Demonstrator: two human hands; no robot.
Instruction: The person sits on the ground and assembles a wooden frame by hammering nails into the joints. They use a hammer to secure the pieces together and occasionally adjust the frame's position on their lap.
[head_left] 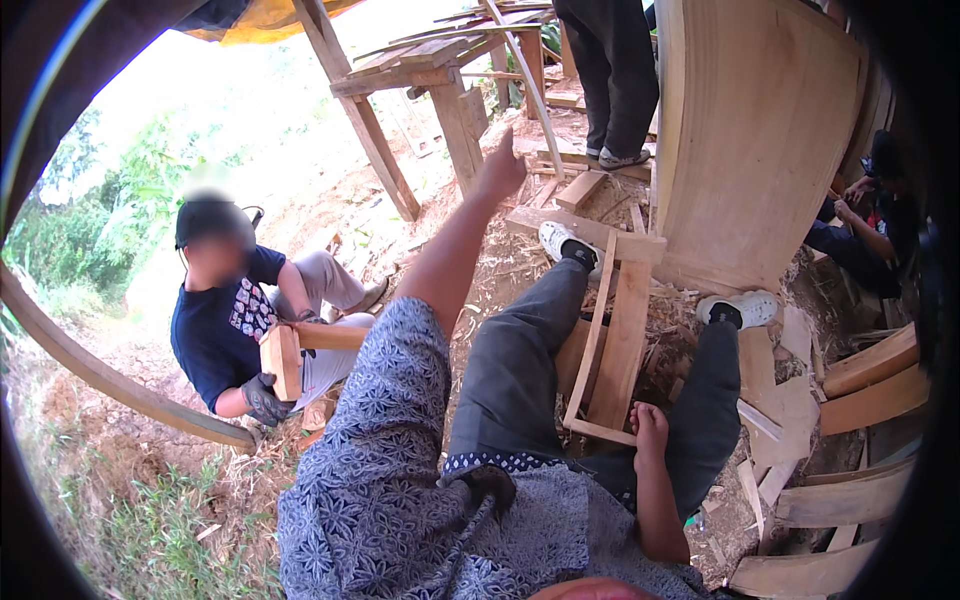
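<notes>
My left arm stretches forward and to the left. At its end my left hand (500, 170) holds nothing, its index finger extended and the other fingers partly curled. Between my bent legs stands a light wooden frame (618, 335), made of a broad plank, a thin strip and a short crosspiece at each end. My right hand (650, 428) is closed at the right end of the frame's near crosspiece and seems to grip it; the palm side is hidden.
A seated person (245, 310) in dark gloves holds a wooden block (281, 362) at the left. Large boards (755, 140) lean at the back right, by a standing person's trousers (610, 70). Curved wood pieces (845, 495) lie at the right, near another person (865, 235). Shavings litter the ground.
</notes>
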